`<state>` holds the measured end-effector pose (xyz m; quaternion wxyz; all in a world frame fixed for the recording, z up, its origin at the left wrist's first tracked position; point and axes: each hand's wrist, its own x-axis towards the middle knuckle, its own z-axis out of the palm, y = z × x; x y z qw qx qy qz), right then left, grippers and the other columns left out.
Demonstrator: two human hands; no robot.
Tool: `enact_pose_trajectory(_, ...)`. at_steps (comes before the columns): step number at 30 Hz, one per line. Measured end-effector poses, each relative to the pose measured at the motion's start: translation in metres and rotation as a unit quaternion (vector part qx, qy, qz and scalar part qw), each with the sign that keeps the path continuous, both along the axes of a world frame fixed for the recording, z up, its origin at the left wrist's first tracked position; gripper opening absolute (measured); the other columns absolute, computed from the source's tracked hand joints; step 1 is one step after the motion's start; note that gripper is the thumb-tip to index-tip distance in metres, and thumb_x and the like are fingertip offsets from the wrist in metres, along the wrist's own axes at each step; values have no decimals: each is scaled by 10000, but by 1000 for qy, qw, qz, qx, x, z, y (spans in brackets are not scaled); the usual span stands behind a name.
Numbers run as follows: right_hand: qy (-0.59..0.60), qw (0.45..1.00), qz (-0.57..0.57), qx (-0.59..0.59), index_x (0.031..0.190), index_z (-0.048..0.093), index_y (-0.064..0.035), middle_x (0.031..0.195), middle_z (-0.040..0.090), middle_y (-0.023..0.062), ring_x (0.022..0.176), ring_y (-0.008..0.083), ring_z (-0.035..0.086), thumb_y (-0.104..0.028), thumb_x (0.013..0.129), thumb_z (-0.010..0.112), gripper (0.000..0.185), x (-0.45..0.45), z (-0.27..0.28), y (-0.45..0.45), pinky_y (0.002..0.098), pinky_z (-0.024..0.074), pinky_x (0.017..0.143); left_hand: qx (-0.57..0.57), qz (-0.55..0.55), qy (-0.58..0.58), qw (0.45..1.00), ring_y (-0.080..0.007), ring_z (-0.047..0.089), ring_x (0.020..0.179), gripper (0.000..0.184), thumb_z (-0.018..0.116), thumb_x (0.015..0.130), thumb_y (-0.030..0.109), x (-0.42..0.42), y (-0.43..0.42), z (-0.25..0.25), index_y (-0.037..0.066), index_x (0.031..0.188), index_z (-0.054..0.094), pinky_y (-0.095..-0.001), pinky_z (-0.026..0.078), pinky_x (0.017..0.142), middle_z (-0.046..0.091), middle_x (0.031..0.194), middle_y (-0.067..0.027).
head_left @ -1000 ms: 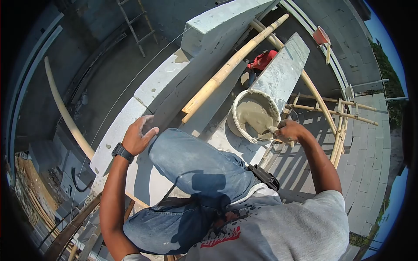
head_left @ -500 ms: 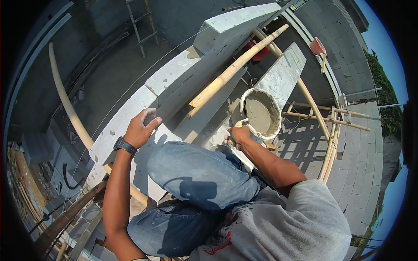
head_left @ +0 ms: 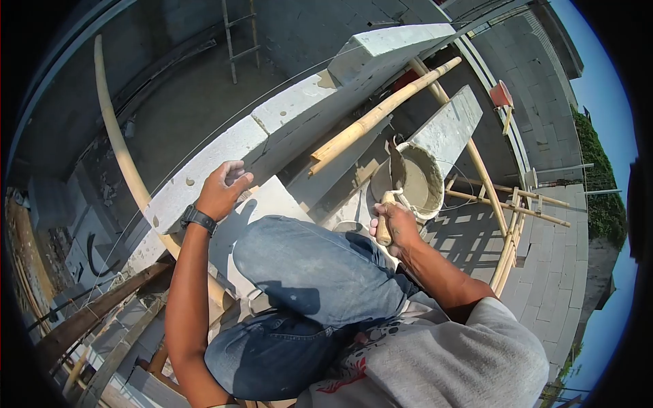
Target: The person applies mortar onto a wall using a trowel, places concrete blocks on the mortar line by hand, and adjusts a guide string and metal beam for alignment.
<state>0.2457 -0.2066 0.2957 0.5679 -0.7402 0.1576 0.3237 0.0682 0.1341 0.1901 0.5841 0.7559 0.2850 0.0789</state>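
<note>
My right hand [head_left: 396, 226] is wrapped round the wooden handle of a trowel [head_left: 396, 166], whose dark blade stands over the left side of a bucket [head_left: 434, 180] of grey mortar. My left hand [head_left: 224, 190], with a black watch at the wrist, holds nothing; its fingers are curled but apart. It is beside the top of a light block wall [head_left: 221, 153], and whether it touches the blocks I cannot tell. A thin string [head_left: 211, 134] runs along the wall.
Bamboo poles [head_left: 381, 119] cross beyond the wall, near a grey plank [head_left: 452, 126]. A red bucket [head_left: 500, 94] sits at the upper right. A ladder [head_left: 241, 41] stands at the top. Wooden beams [head_left: 102, 314] lie at lower left.
My right hand has moved from the bucket's right side to its near left side, and the trowel blade has risen into view. My left hand stays near the wall. The person in red is now mostly hidden.
</note>
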Motion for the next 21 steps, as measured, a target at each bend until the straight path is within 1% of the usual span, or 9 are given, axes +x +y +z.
enact_pose_trajectory(1,-10,997,-68,39,1109,544,-21,975,597,109,729,237,652,-201,977,544,223,2,6,0,402,612,589,-2,3,1,1000,-284,672,1149,574,728,923,350,-1,0,-2,-40,1325,603,-380,514,1003,687,1240,-225)
enact_pose_trajectory(2,-23,993,-84,78,1052,565,-61,919,587,71,764,217,623,-241,918,550,225,10,6,-3,405,582,599,-3,6,0,1000,-287,670,1154,575,729,921,351,-2,1,-4,-40,1324,604,-381,512,1007,687,1239,-226)
enact_pose_trajectory(5,-37,990,-134,-12,1002,560,-77,837,564,70,639,209,566,-350,925,525,286,58,-40,-29,393,534,555,3,12,-2,1000,-292,668,1164,574,729,921,350,-7,2,-4,-41,1323,604,-383,507,1018,689,1234,-227)
enact_pose_trajectory(8,24,978,-189,88,955,534,-97,830,541,75,601,210,554,-429,968,535,332,92,-81,-39,415,529,524,8,20,1,1000,-293,667,1169,572,728,922,349,-10,2,0,-41,1322,604,-382,504,1026,690,1232,-228)
enact_pose_trajectory(9,4,977,-209,44,961,511,-93,809,534,73,576,206,538,-486,1000,556,397,86,-85,-25,407,518,507,6,22,6,1000,-292,667,1171,571,728,923,349,-12,0,0,-41,1322,604,-382,504,1028,691,1232,-228)
enact_pose_trajectory(12,6,984,-178,6,1035,490,-88,799,530,73,587,209,543,-486,1024,568,406,67,-109,-9,416,522,509,-1,22,10,1000,-284,667,1173,565,726,927,347,-17,-2,-3,-39,1321,604,-381,504,1031,690,1236,-225)
enact_pose_trajectory(16,57,990,-129,10,1068,507,-116,783,559,73,582,211,561,-457,1026,597,355,15,-75,15,383,527,501,5,28,15,999,-278,667,1176,561,726,929,345,-20,0,-9,-38,1321,604,-377,504,1030,690,1239,-220)
enact_pose_trajectory(19,149,986,-2,80,1055,527,-108,783,570,73,586,194,568,-436,1018,619,342,0,-43,14,350,523,488,18,39,18,999,-277,667,1177,567,729,926,350,-23,3,-6,-34,1324,603,-377,506,1026,690,1241,-219)
enact_pose_trajectory(21,79,995,15,55,1054,535,-106,784,571,71,592,185,573,-425,1017,626,333,-7,-31,15,336,522,481,19,46,18,999,-279,667,1177,571,732,922,355,-27,1,-4,-28,1325,604,-379,507,1024,689,1243,-221)
